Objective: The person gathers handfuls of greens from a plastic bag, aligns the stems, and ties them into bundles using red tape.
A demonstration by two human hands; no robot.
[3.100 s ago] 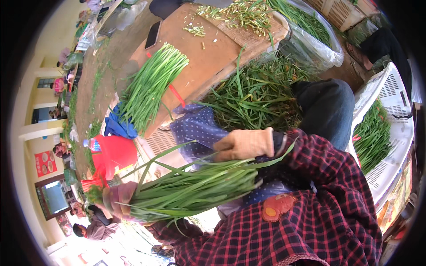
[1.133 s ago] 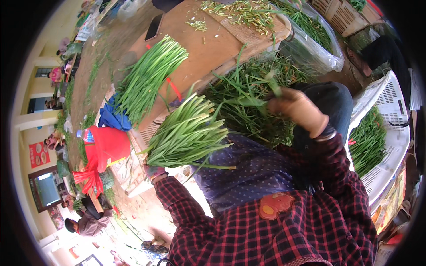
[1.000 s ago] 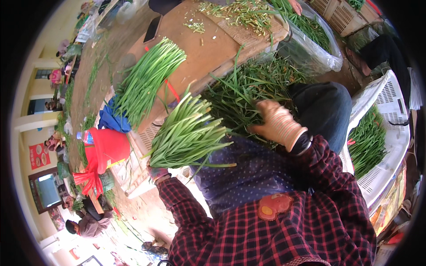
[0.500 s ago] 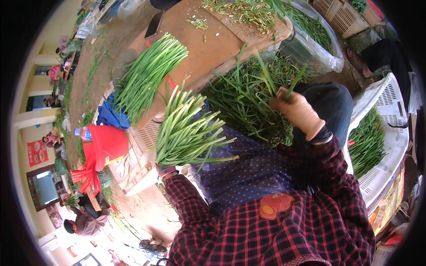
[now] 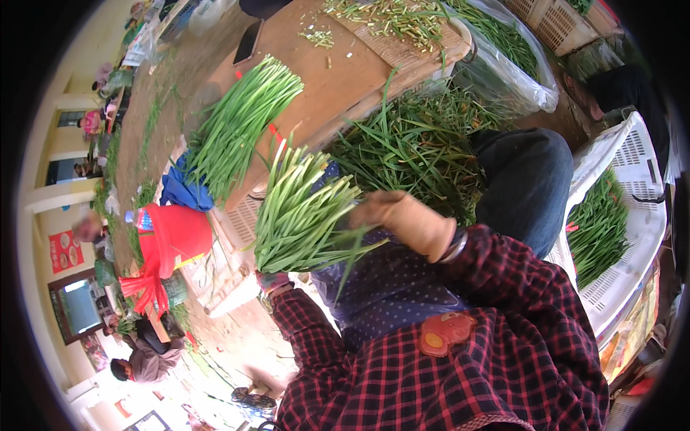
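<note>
My left hand (image 5: 273, 280), mostly hidden under the leaves, holds a thick bunch of garlic chives (image 5: 302, 215), pale stem ends pointing up and to the right. At the right side of that bunch is my right hand (image 5: 406, 219) in a pale glove, its fingertips against the stems and smeared by motion. A few blurred green blades hang just below those fingers. Another neat bunch of garlic chives (image 5: 248, 118) lies on the wooden board to the far left, beside a red tie (image 5: 276, 133). Loose chive leaves (image 5: 410, 151) are heaped beyond my lap.
Cut stem bits (image 5: 388, 18) and a phone (image 5: 249, 42) lie on the board (image 5: 323, 86). A white crate (image 5: 640, 165) of chives stands at my right, a clear plastic bag (image 5: 535, 79) far right. A red bucket (image 5: 180, 237) with red ties sits left. Another person (image 5: 147, 355) is farther off.
My right hand has come left from over the loose heap, where it held a few leaves, to the bunch in my left hand. The left hand has hardly moved.
</note>
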